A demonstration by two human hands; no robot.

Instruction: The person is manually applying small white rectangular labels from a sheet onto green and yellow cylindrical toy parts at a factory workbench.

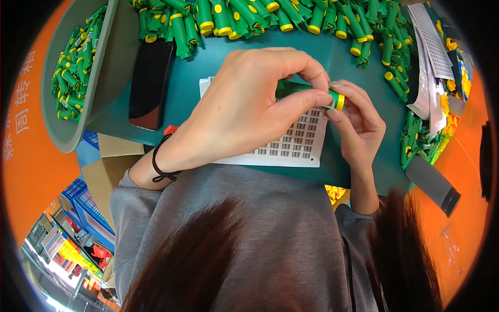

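My right hand (361,125) holds a green tube with a yellow end cap (340,102), fingers and thumb closed round the capped end. My left hand (241,104) reaches across from the left. Its thumb and index finger are pinched together over the tube; a small pale label edge shows at their tips, partly hidden. More of the tube's green body shows in the gap behind my left thumb. Beneath both hands lies a white sheet of small barcode labels (302,140), partly covered by my left hand and wrist.
Many similar green tubes (249,15) are heaped along the table's far edge and right side. A grey-green bin (99,67) of them stands at the left, beside a black phone (150,86). More label sheets (429,52) lie at the right, above a grey cylinder (431,182).
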